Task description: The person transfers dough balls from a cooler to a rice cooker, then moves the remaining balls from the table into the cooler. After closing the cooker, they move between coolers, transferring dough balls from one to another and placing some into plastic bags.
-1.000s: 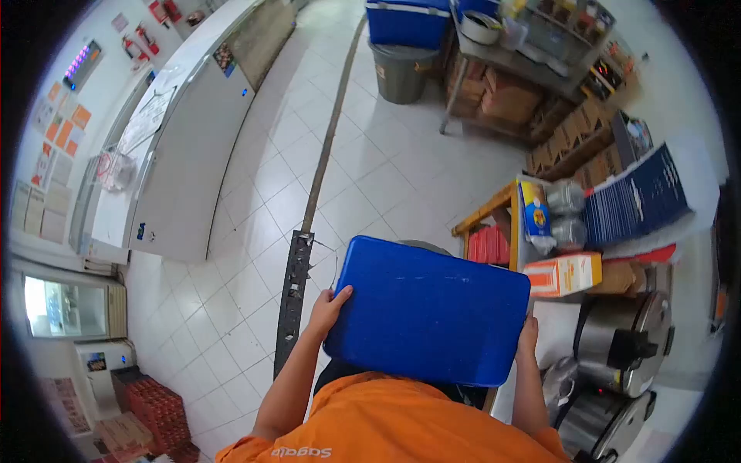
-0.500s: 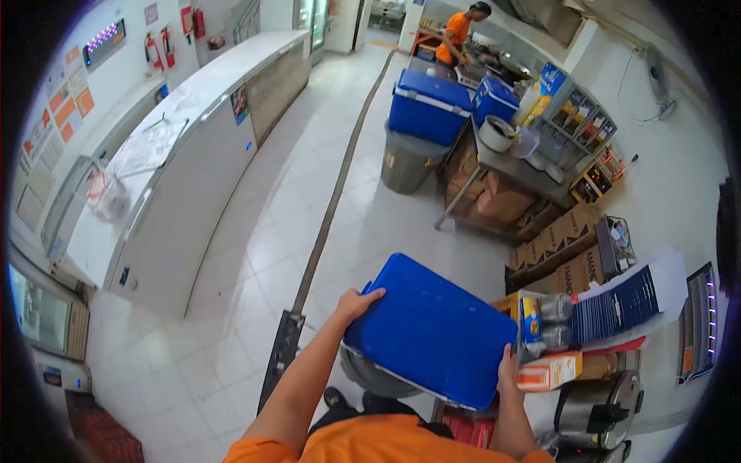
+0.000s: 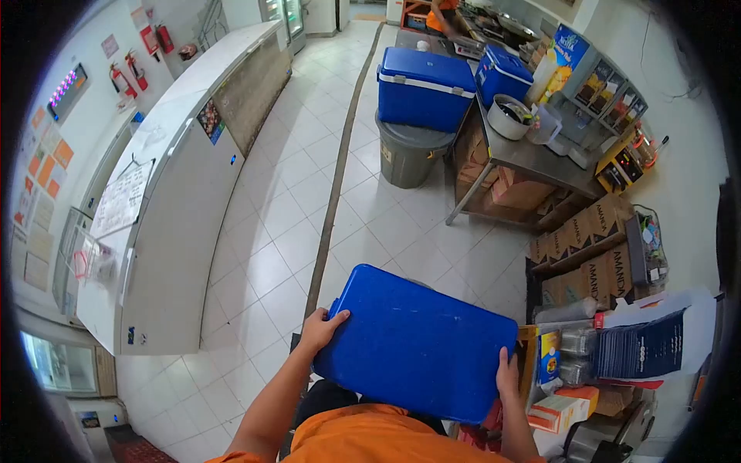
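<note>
Right in front of my body is a blue cooler [image 3: 417,343], seen from above so that mostly its flat lid shows. My left hand [image 3: 323,330] grips its left edge, the thumb lying over the top. At the opposite edge my right hand [image 3: 508,376] presses with fingers along the side and thumb up. The cooler is slightly slanted in view, its right end nearer to me. Its underside is hidden, and a sliver of grey shows just past its far edge.
A crowded shelf with clear containers [image 3: 576,355] and an orange-white box [image 3: 557,413] stands close on my right. Ahead, another blue cooler [image 3: 426,96] rests on a grey bin [image 3: 409,158], beside a metal table [image 3: 532,166]. A white chest freezer [image 3: 166,255] runs along the left. A person [image 3: 441,17] works at the back.
The cooler sits closer to my body and further left in view, both hands still on it. The grey bin below it has become mostly hidden. My view has shifted.
</note>
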